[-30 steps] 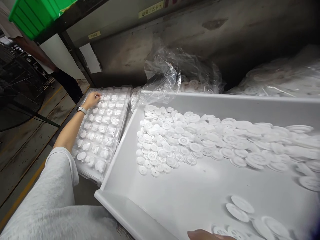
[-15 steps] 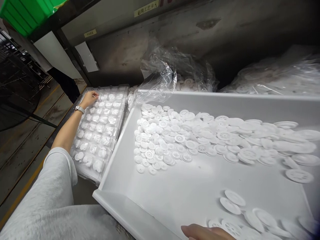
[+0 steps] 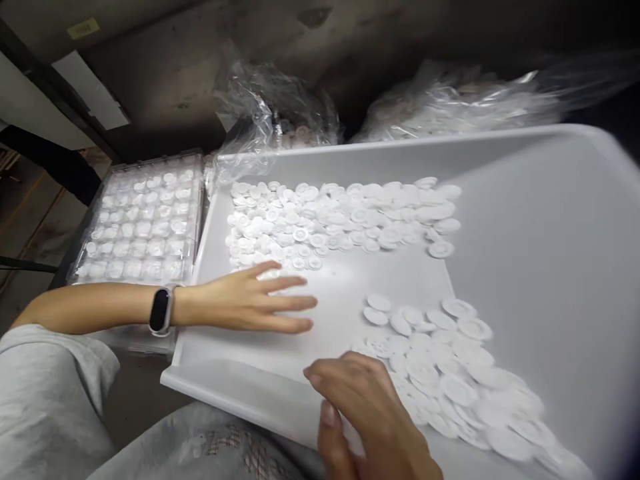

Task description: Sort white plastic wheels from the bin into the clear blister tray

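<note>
White round plastic discs (image 3: 443, 387) occupy a clear plastic tray (image 3: 198, 200), ten o'clock; many lie loose; left hand (image 3: 245, 305) released, right hand's (image 3: 373, 403) hold unclear.

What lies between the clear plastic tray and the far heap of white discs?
In the head view, the gray bin's left wall stands between the clear tray and the far heap.

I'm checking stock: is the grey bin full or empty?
Neither, partly filled: the grey bin holds white discs in far and near heaps, with bare bottom showing between.
</note>
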`<state>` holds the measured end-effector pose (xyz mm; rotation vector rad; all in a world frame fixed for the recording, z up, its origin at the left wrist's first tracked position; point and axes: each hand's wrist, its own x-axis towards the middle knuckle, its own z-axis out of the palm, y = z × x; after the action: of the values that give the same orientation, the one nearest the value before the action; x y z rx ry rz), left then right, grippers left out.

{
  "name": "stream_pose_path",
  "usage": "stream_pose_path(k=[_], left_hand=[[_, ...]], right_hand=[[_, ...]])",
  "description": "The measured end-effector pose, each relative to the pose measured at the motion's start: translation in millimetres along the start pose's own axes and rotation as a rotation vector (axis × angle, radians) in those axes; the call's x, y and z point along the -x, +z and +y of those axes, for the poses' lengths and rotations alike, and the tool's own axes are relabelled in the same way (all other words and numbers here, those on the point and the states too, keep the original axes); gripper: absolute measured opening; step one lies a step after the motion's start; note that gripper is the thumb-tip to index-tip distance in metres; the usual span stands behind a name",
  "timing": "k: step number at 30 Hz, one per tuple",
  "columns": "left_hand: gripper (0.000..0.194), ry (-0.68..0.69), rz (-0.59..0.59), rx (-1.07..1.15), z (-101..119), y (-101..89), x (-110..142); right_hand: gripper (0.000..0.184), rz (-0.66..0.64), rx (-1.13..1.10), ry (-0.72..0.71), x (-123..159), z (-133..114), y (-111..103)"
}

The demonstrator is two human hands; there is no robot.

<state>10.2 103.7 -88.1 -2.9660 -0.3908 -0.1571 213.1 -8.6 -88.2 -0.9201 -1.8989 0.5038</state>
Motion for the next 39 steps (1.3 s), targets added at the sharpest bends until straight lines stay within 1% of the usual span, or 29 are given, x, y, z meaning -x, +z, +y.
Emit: stream_pose_path(k=[1,2,3,5,7,9,11,14,17,22,24,26,28,34,39], left_hand=[[0.029,0.074,-0.013,-0.009,8.7,9.9,-7.5],[0.026,0.105,-0.028,-0.027,13.2,19.8,-12.5],[0.025,0.108,-0.043,-0.050,14.1,29.1,-15.4],[0.020,0.056,-0.080,-0.099,8.8,44.1,-17.2],[0.015,-0.013,-0.114,-0.138,0.8,52.4,-16.3],[0.013,-0.064,-0.141,-0.160,-4.8,54.0,-14.6],[0.013,-0.098,-0.159,-0.162,-6.7,51.0,-14.0],[0.022,-0.161,-0.171,-0.138,-8.0,44.7,-21.3],[0.034,-0.294,-0.161,-0.109,-14.8,46.2,-46.2],[0.065,-0.641,-0.109,-0.049,-37.3,68.7,-108.2],[0.068,-0.759,-0.089,-0.017,-44.5,76.5,-124.2],[0.065,-0.831,-0.075,0.012,-49.6,80.9,-131.0],[0.061,-0.855,-0.067,0.033,-53.2,82.4,-131.6],[0.050,-0.825,-0.061,0.054,-56.0,81.8,-132.5],[0.044,-0.842,-0.039,0.029,-61.1,82.5,-134.8]], right_hand=[[0.033,-0.002,0.008,-0.027,0.9,0.0,0.3],[0.031,-0.004,0.023,-0.041,1.8,-0.1,0.8],[0.029,-0.005,0.045,-0.045,2.5,-0.4,1.3],[0.027,-0.014,0.080,-0.037,3.1,-1.3,2.0],[0.026,-0.017,0.099,-0.041,2.8,-2.5,2.3],[0.024,-0.018,0.101,-0.054,2.3,-3.7,2.6],[0.023,-0.018,0.097,-0.067,2.1,-4.3,3.1],[0.019,-0.019,0.088,-0.099,2.5,-4.4,3.8],[0.018,-0.022,0.085,-0.126,2.6,-4.6,3.5],[0.019,-0.029,0.102,-0.145,3.4,-5.7,3.6],[0.019,-0.025,0.111,-0.142,4.8,-5.7,4.0],[0.019,-0.018,0.117,-0.134,6.3,-5.4,4.1],[0.019,-0.007,0.117,-0.131,7.4,-5.1,3.8],[0.018,-0.002,0.107,-0.137,8.5,-5.7,3.7],[0.018,-0.008,0.106,-0.144,10.2,-5.6,4.9]])
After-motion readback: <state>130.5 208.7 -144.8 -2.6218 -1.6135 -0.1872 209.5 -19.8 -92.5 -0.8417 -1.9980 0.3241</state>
